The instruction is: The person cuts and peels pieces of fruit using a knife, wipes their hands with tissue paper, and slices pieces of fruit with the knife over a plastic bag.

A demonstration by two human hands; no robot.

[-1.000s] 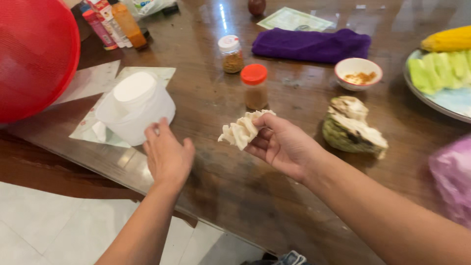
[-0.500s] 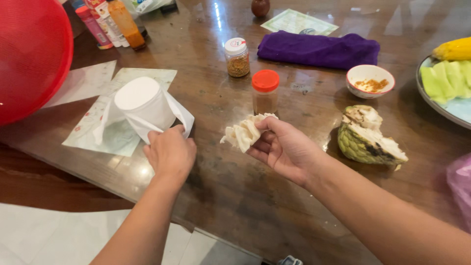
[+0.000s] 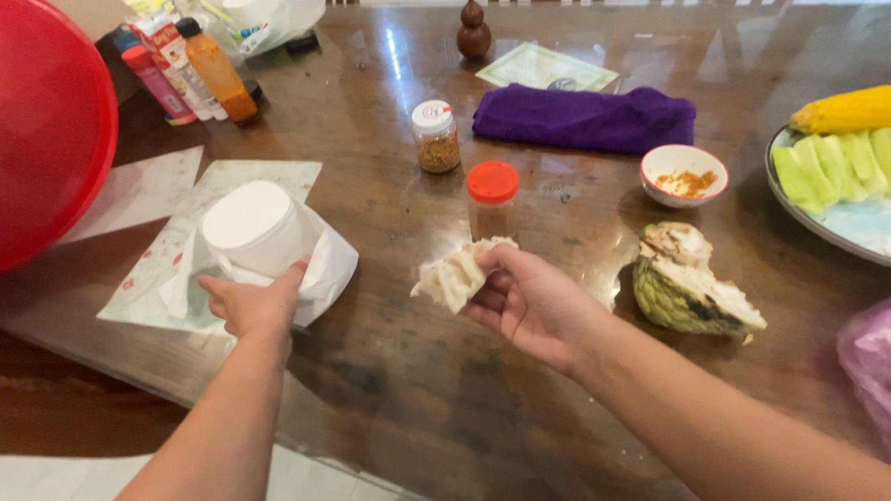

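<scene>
Tissue roll [image 3: 252, 225]: white, upright, near the left part of the desk's near edge, loose sheet trailing out to its right, stands on a pale printed paper [image 3: 232, 176].
Left hand [image 3: 251, 304]: at the roll's near side, thumb and fingers closed on the loose tissue sheet, thumb tip against the roll's lower wall.
Right hand [image 3: 534, 301]: palm up, mid desk close to the near edge, fingers curled shut around a crumpled wad [image 3: 455, 276] of cream tissue; wad sticks out to the left of the fingertips.
Desk [image 3: 408, 371]: dark glossy wood, carries everything.
Fruit piece [image 3: 691, 278]: green scaly skin, white flesh, torn open, just right of the right hand, not touching it.
Pink bag [image 3: 868, 366]: at the right edge, cut off by the frame.
Red-lid jar [image 3: 492, 197]: brown powder inside, just behind the wad.
White-lid jar [image 3: 435, 136]: speckled seasoning, further back, left of the red-lid jar.
Small bowl [image 3: 684, 173]: white, red rim, orange powder in it, behind the fruit piece.
Plate [image 3: 817, 199]: right edge, holds pale green slices [image 3: 826, 162] and a corn cob [image 3: 845, 109].
Purple cloth [image 3: 585, 119]: folded, behind the jars.
Red dome cover [image 3: 46, 130]: left edge, large, mesh.
Bottles [image 3: 181, 70]: cluster at the far left corner, orange and red ones among them.
Brown gourd shaker [image 3: 473, 32]: far edge, upright.
</scene>
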